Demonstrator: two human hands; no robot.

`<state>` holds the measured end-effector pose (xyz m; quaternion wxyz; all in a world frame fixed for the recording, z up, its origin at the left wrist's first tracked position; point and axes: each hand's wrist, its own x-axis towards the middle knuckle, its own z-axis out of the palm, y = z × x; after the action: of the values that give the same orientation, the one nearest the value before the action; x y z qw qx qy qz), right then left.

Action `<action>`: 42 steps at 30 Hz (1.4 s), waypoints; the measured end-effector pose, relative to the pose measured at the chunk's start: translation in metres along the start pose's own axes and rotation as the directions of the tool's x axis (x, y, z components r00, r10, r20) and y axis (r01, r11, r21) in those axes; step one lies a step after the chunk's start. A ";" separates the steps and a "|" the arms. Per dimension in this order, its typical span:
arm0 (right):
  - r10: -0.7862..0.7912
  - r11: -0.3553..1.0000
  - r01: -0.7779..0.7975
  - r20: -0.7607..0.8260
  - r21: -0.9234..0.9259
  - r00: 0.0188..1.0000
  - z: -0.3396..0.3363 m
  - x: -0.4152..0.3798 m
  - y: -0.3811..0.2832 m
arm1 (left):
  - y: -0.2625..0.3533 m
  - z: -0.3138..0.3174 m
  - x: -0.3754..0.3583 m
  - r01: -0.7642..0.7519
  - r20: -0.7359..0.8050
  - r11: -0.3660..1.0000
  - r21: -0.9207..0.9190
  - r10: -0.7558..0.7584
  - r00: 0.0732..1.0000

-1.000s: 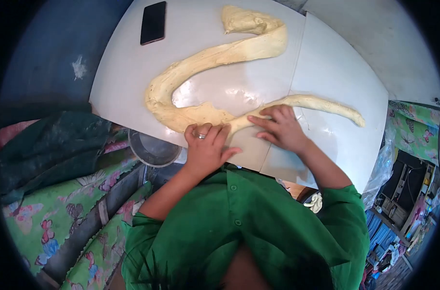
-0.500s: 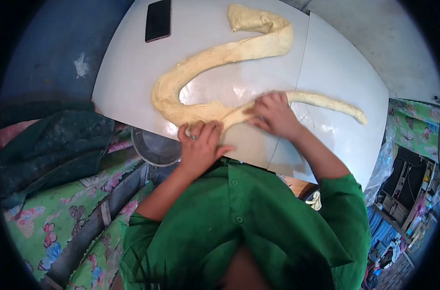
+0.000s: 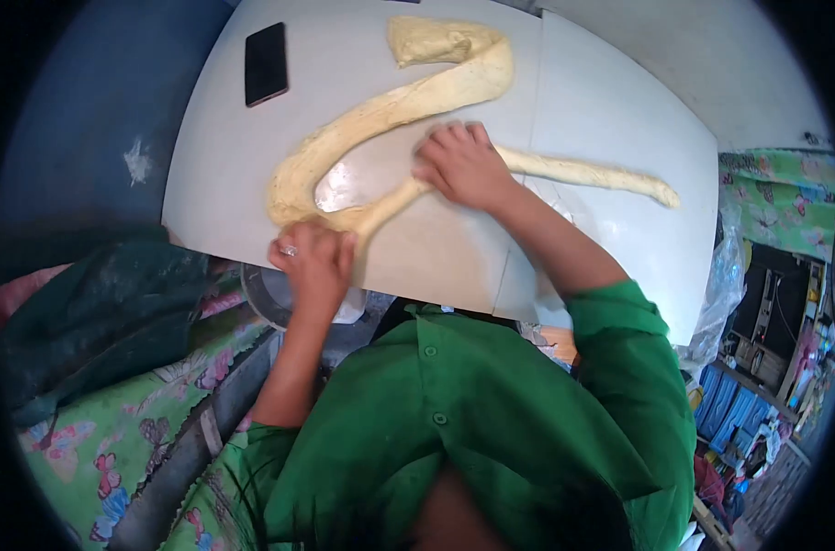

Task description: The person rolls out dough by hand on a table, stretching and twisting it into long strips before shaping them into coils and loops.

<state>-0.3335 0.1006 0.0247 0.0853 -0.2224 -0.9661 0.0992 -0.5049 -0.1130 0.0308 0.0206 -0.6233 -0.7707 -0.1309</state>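
A long, pale yellow strip of dough (image 3: 344,122) winds in an S shape over the white tabletop (image 3: 436,266). Its upper end is broad and folded; the part reaching right is a thin rope. My left hand (image 3: 314,254), with a ring on one finger, has its fingers curled round the dough at the lower left bend, near the table's front edge. Over the thin part, at the middle of the table, my right hand (image 3: 463,165) is closed on the dough from above. Between my two hands the dough is narrow and slightly stretched.
A dark phone (image 3: 267,65) lies at the table's upper left. Below the left front edge is a round container (image 3: 268,298). Butterfly-patterned cloth (image 3: 114,459) hangs at the lower left. Clear plastic (image 3: 718,289) hangs beside the right edge, near cluttered shelves (image 3: 771,340).
My left hand has moved left along the dough. My right hand has shifted left and up, its fingers now wrapped over the dough. The camera view has also shifted.
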 end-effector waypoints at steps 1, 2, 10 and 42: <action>0.013 1.000 -0.014 -0.010 -0.011 1.000 0.001 0.012 0.001 | -0.003 -0.002 0.013 0.088 -0.081 0.995 0.047 -0.084 0.993; 0.107 0.994 -0.106 -0.044 0.024 0.993 0.002 0.023 0.002 | -0.002 -0.004 0.023 0.178 -0.169 0.980 0.085 -0.162 0.972; 0.372 0.923 -0.357 0.108 -0.142 0.922 -0.019 -0.127 0.074 | 0.080 -0.007 0.013 -0.144 0.117 0.969 -0.201 0.169 0.979; 0.511 0.844 -0.500 0.008 -0.195 0.859 -0.059 -0.327 0.186 | 0.288 0.106 0.099 -0.370 0.100 0.929 0.019 0.367 0.925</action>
<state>0.0460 0.1276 -0.0008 0.0060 -0.4729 -0.8804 0.0341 -0.2343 0.0600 -0.0012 0.0201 -0.7619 -0.6424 -0.0807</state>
